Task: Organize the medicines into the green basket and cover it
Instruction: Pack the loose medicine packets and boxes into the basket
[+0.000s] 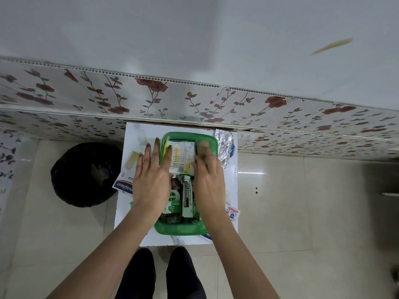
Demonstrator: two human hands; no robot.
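Observation:
The green basket stands on a small white table. Inside it lie a brown Dettol bottle, a white-green Cipladine tube box and, at the far end, a pack of cotton buds beside a white medicine box. My left hand rests flat on the basket's left side, its fingers touching the cotton buds pack. My right hand lies over the right side, fingers on the white box and a beige roll. Whether either hand grips anything is unclear.
A Hansaplast plaster box lies on the table's left edge, a silver foil strip at the far right, a small sachet at the near right. A black-lined bin stands left of the table. A flowered wall runs behind.

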